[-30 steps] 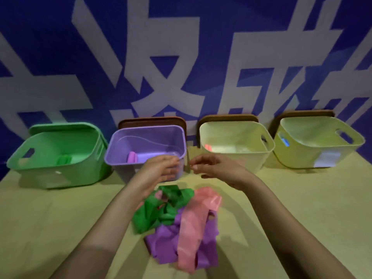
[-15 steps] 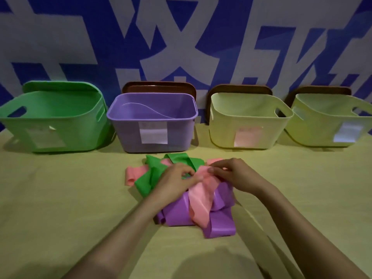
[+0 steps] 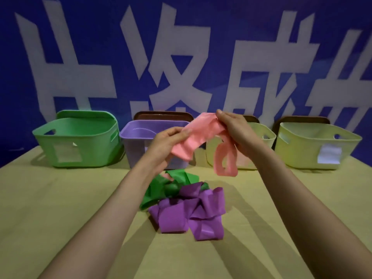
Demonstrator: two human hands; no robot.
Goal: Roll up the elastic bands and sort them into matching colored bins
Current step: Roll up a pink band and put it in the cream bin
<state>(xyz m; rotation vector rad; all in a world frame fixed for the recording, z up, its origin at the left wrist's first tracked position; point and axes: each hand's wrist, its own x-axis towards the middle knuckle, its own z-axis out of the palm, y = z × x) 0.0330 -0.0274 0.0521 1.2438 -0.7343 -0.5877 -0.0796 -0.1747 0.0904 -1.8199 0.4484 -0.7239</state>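
- Tan table [image 3: 60, 198] holds a row of bins [image 3: 76, 146] before a blue wall [image 3: 251, 21] lettered white.
- Aloft, the pink band [image 3: 198, 135] is pinched by left hand [image 3: 165, 143] and right hand [image 3: 235, 129].

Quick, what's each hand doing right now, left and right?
Left hand: pinching one end of the pink band, held in the air.
Right hand: gripping the same band's other end.

Bare table [image 3: 50, 208] lies lower left and lower right, outside your arms. The green band [image 3: 155, 196] and purple band [image 3: 175, 218] pile blocks the centre. Across mid-frame the green bin [image 3: 90, 150], purple bin [image 3: 136, 150] and two pale bins [image 3: 269, 141] [image 3: 302, 150] stand close together. The pink band [image 3: 201, 135], held by your left hand [image 3: 165, 141] and right hand [image 3: 235, 129], hangs before the middle two.
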